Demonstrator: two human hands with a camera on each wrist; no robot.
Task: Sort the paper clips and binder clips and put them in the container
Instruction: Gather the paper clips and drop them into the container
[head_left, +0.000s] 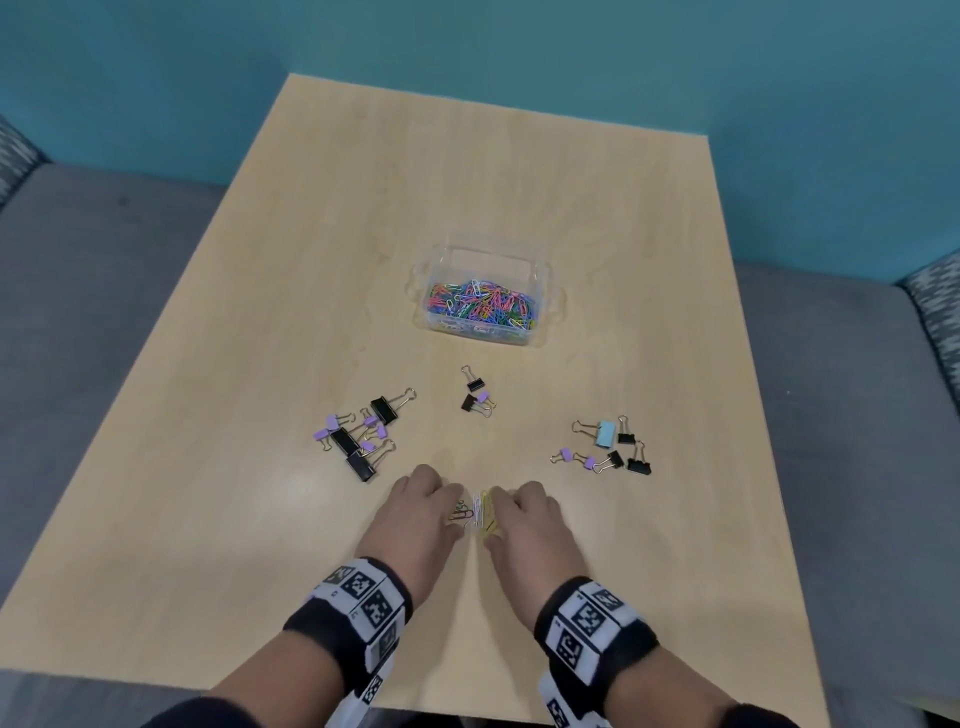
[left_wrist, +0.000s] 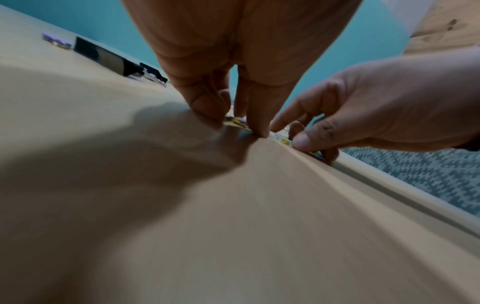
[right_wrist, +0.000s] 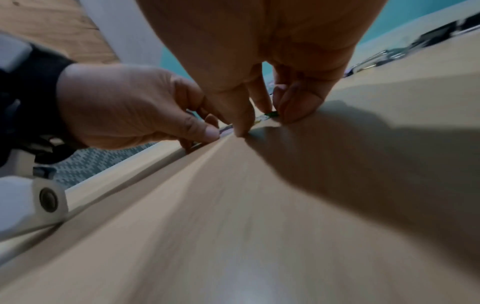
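Loose paper clips (head_left: 475, 512) are raked together on the table (head_left: 519, 182), well short of the container (head_left: 485, 301), by left hand (head_left: 415, 512) and right hand (head_left: 524, 522), fingertips curled around them. Heap should be pinched tight before lifting; binder clips (head_left: 358, 434) are left aside.

Binder clips (head_left: 358, 439) flank the hands; container (head_left: 485, 301) stands beyond.

Head view steeply downward; wrist views table-skimming, facing (both hands shared)
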